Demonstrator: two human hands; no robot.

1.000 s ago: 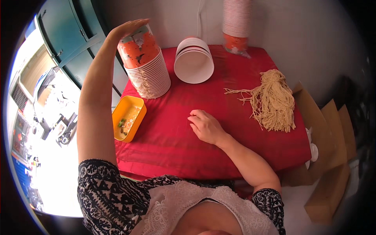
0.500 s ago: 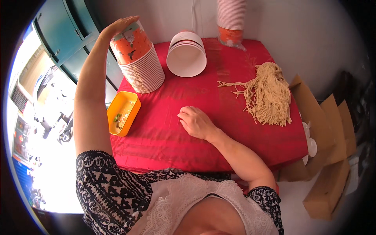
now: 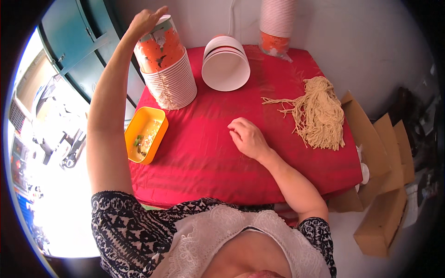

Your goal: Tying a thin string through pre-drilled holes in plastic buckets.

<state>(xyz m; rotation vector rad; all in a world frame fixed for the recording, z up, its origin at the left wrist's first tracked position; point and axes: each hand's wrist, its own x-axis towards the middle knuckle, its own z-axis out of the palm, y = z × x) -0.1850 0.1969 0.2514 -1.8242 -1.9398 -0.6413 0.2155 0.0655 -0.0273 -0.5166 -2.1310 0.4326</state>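
My left hand (image 3: 147,21) is stretched out at the top of a tall upright stack of paper cups (image 3: 174,88), at the table's far left. Its fingers reach over the upper rim and look extended. The stack's upper part is orange with dark flecks; below it are many white rims with strands hanging over them. My right hand (image 3: 249,139) is above the middle of the red table cover (image 3: 208,167), fingers curled together; whatever may be inside them is hidden. Nearest my left forearm is a yellow tray (image 3: 160,139) with small bits and something green in it.
White bowl-like paper cups (image 3: 226,72) lie nested on their side at the back. Another cup stack (image 3: 278,23), partly in clear plastic, stands by the wall. A bundle of beige strings (image 3: 322,116) lies at the right, beside open cardboard boxes (image 3: 380,222) on the floor.
My left hand has risen slightly off the stack's top, baring its white end. My right hand has shifted to the right and a little up. The whole view has shifted slightly.
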